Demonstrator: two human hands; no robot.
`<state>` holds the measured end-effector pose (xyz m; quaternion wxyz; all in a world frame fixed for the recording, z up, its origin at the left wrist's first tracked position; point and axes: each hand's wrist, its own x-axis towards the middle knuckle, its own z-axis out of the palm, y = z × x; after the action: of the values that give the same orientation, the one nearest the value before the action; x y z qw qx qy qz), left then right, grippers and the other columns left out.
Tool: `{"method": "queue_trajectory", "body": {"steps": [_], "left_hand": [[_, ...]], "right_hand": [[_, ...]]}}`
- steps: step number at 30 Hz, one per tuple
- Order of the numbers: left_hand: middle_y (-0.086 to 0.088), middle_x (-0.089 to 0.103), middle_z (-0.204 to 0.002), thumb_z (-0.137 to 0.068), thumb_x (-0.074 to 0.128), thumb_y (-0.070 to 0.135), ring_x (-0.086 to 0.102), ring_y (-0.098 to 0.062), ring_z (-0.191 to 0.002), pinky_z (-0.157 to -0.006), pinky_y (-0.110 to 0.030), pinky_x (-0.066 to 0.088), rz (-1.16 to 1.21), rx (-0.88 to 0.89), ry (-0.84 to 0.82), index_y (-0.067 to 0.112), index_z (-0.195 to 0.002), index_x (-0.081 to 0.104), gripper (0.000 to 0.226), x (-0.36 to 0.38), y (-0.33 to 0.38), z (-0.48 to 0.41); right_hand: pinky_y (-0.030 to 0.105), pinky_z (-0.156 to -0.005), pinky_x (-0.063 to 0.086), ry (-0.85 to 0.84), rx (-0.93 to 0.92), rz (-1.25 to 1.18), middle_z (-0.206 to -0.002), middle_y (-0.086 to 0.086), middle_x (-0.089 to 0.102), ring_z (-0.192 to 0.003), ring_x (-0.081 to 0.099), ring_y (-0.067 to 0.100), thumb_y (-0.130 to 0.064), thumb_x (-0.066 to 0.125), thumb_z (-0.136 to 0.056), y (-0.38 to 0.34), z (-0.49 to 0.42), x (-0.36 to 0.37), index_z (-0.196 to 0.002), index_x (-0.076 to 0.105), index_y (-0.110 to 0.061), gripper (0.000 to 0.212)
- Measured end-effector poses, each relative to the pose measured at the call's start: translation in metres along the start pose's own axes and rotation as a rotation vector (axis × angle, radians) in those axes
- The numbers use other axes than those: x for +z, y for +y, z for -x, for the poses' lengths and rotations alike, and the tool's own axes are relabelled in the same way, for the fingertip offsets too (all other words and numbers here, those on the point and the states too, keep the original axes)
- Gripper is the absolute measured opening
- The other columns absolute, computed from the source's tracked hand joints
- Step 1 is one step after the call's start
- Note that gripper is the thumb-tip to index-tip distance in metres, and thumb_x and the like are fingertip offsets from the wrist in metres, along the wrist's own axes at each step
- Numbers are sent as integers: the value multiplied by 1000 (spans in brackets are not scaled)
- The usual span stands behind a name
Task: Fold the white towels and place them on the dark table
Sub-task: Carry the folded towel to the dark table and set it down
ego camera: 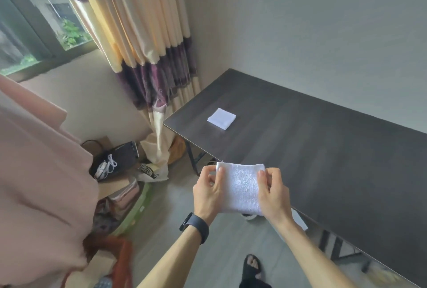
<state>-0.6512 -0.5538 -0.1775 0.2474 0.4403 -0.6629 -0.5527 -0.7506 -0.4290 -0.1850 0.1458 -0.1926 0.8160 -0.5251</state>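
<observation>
White terry towel, already folded small, hangs in the air at the near edge of the dark wood-grain table, pinched by the left hand and right hand. Edges should be squared before it goes beside the folded white square towel lying far left.

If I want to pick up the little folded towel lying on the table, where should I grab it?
Probably pinch the folded towel by its near edge, where the stacked layers show, coming in from the front side of the table. It lies flat and square, so clamping all the layers together, thumb on top and fingers underneath, should keep it from unfolding.
</observation>
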Motion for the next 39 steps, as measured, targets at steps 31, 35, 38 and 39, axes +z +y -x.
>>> {"method": "queue_trajectory", "body": {"steps": [31, 35, 38, 39], "left_hand": [[9, 64, -91, -95, 48, 56, 60, -9, -82, -61, -23, 43, -418, -279, -626, 34, -98, 57, 24, 218, -39, -436], [10, 63, -91, -97, 46, 53, 58, -7, -79, -61, -23, 42, -481, -281, -663, 32, -100, 57, 23, 235, -62, -464], [8, 64, -94, -99, 48, 46, 58, -10, -79, -60, -22, 42, -505, -274, -668, 29, -102, 58, 20, 246, -78, -481], [6, 64, -96, -99, 49, 44, 58, -10, -79, -59, -22, 42, -522, -268, -668, 28, -103, 59, 19, 250, -83, -485]], "right_hand": [[41, -57, 46, 194, 648, 291, -66, 3, 58, -62, 56, 27, -42, 27, -104, 107, -372, 113, -93, 35, -20, 25], [37, -56, 43, 189, 681, 334, -68, 0, 58, -62, 56, 20, -42, 26, -104, 129, -394, 129, -93, 35, -22, 25], [37, -59, 43, 176, 708, 369, -71, -3, 58, -67, 57, 21, -44, 26, -104, 144, -409, 138, -94, 35, -22, 26], [37, -60, 44, 166, 714, 389, -72, -3, 58, -68, 57, 22, -45, 25, -104, 148, -414, 140, -94, 35, -23, 26]]}}
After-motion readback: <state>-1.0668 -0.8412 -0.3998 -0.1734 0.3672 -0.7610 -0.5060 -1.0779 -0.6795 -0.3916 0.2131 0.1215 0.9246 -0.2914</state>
